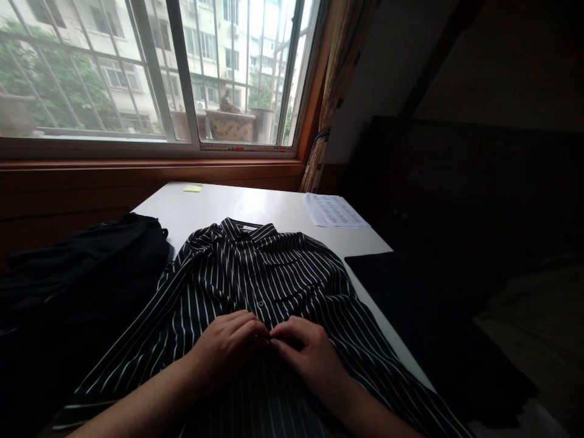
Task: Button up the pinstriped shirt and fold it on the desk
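A black shirt with white stripes [292,267] lies front side up, its collar toward the window and its sleeves spread to both sides. At the middle of its front, my left hand [232,337] is closed, the fingertips pinching the front edge of the shirt. Close against it, my right hand [308,347] pinches the same spot between thumb and forefinger. A small button [261,303] shows on the front just above my fingers. Whatever lies right between the fingertips is hidden.
The shirt rests on a white table [246,204]. Dark clothing [114,261] is heaped at the left, and a dark cloth [410,304] lies on the right. Printed sheets [335,211] and a yellow sticky note [193,188] sit near the far edge, below a barred window [201,73].
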{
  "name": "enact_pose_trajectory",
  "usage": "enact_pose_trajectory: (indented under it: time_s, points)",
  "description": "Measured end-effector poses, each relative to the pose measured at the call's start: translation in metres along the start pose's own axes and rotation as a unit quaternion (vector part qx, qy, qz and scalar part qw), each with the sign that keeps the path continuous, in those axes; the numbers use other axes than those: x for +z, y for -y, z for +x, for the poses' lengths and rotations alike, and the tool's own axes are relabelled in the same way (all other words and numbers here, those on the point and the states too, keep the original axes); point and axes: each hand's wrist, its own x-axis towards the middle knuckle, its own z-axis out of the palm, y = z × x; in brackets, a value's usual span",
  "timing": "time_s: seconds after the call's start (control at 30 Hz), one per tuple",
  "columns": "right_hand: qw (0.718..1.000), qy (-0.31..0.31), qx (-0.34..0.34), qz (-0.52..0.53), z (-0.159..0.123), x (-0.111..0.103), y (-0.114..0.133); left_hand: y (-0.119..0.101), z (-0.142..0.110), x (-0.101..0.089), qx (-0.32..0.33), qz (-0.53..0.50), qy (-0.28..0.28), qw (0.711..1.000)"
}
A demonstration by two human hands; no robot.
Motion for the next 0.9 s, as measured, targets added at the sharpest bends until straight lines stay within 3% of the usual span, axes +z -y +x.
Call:
enact_pose_trajectory:
  time_s: [0.9]
  points:
    - [1.0, 0.003, 0.01, -0.003, -0.0012, -0.0014, 0.0033, 0.0027, -0.0019, 0.0015, -0.032, 0.011, 0.017, 0.999]
